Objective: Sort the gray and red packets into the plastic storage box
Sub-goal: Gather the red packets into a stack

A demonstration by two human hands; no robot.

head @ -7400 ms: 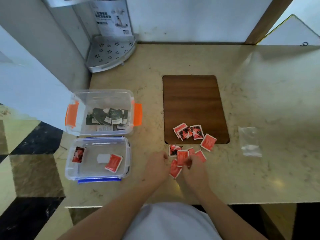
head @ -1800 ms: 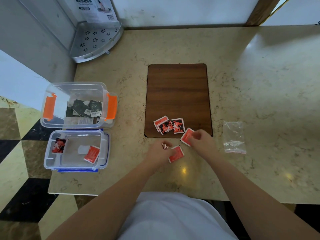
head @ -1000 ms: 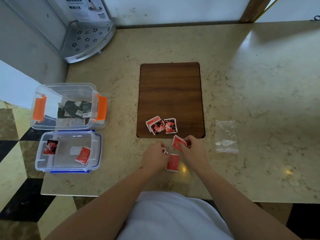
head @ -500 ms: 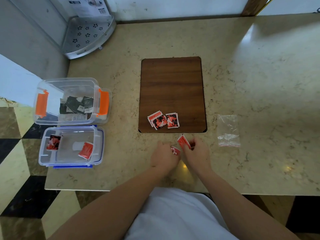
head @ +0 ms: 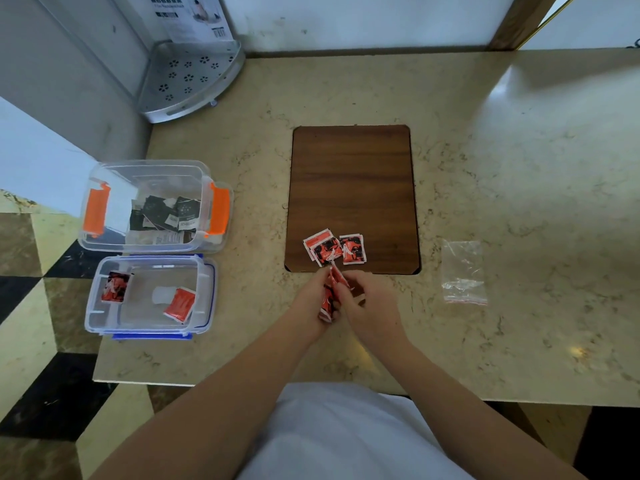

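— Marble, is it, that counter [head: 519,168]?

— Beige, veined and glossy, with a glare patch at the far right. A dark wooden board [head: 351,188], rectangular with rounded corners, lies flat in the middle.

— How many boxes?

— Two, both clear plastic, at the counter's left edge. The far box [head: 104,244] has two orange clips and holds a loose heap of gray packets [head: 169,213]; they overlap, so I cannot count them. The near box [head: 207,299] has blue trim and holds two red packets [head: 180,304], well apart.

— And on the board?

— A small cluster [head: 334,249] of red square foil packets at its near edge, three or four, overlapping.

— The hands?

— Both meet just below the board. The left hand [head: 311,303] and right hand [head: 369,303] have their fingers curled round a bunch [head: 329,296] of red packets held on edge between them. How many are in it is hidden by the fingers.

— Anything else?

— One crumpled clear bag [head: 464,271] with a red strip, at the right. One perforated metal corner shelf [head: 188,81] at the far left, with a printed card above it cut off by the frame.
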